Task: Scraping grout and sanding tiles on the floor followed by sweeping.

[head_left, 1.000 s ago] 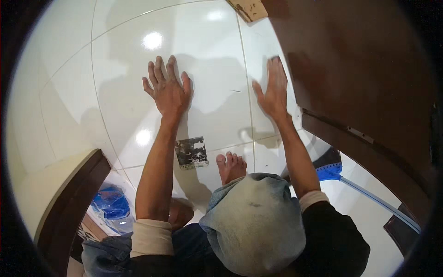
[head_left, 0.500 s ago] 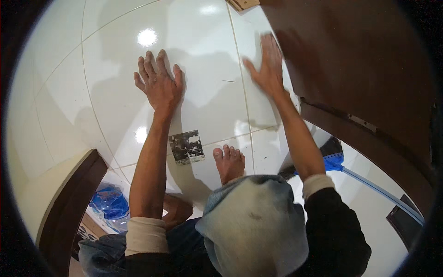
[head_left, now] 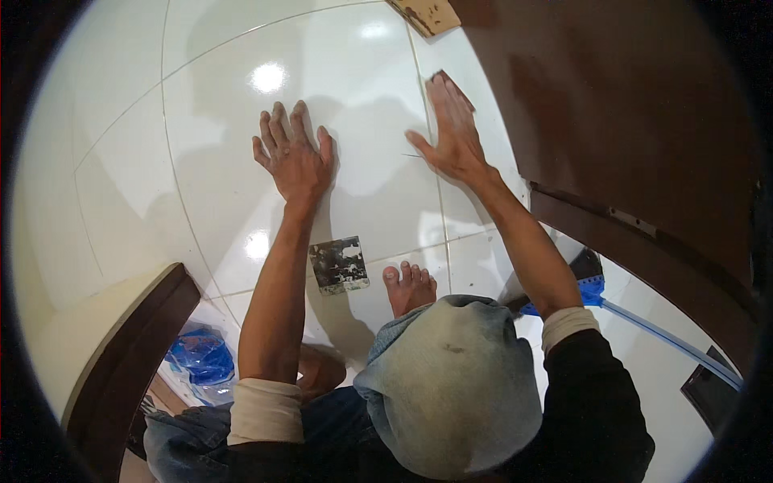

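My left hand (head_left: 297, 157) lies with spread fingers on the glossy white floor tile (head_left: 378, 193), holding nothing. To its right, my right hand (head_left: 455, 141) rests flat with fingers stretched out and its thumb apart. Under its fingertips a thin dark brown piece (head_left: 463, 90) sticks out; most of it is covered, so I cannot tell its exact kind. A flat square plate (head_left: 338, 264), blotched black and white, lies on the floor between my left forearm and my bare foot (head_left: 409, 287).
A dark brown wooden panel (head_left: 628, 105) runs along the right, with a tan cardboard-like piece (head_left: 428, 14) near its far end. A blue-handled broom (head_left: 668, 326) lies at right. Another brown wooden edge (head_left: 133, 338) and a blue plastic bag (head_left: 201, 354) are at left.
My right hand has slid back toward me and slightly left, and the brown piece now shows at its fingertips. The view has shifted a little; my left hand keeps its place on the tile.
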Demonstrator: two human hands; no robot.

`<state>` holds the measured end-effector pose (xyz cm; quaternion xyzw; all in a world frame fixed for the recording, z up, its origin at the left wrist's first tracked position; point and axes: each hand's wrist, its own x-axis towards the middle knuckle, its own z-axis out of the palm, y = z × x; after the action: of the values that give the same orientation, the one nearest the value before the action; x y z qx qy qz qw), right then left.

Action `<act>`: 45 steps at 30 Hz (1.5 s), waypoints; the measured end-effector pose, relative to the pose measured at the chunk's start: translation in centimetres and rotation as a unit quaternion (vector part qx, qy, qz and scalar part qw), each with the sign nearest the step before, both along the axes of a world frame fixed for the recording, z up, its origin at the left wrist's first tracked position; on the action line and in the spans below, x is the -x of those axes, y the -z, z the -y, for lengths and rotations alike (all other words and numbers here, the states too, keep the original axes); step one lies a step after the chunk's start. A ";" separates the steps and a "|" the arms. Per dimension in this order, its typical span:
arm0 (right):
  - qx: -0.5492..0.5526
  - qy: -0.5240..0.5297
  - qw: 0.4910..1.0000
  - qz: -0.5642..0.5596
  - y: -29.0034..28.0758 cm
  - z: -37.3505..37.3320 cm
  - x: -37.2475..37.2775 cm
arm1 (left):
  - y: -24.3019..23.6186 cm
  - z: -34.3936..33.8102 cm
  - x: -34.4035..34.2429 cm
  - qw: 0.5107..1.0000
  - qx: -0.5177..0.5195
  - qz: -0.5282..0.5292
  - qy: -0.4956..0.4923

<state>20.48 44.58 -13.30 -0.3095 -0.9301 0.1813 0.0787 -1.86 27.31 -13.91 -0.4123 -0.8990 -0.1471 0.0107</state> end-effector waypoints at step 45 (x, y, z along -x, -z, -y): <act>0.021 0.120 0.992 0.018 -1.3 16.7 -15.5 | 1.0 -0.4 -0.7 0.997 -0.045 -0.050 0.025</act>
<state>36.02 27.92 -12.05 -0.4236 -0.8836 0.1840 0.0767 -1.12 27.74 -14.94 -0.4411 -0.8790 -0.1667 0.0708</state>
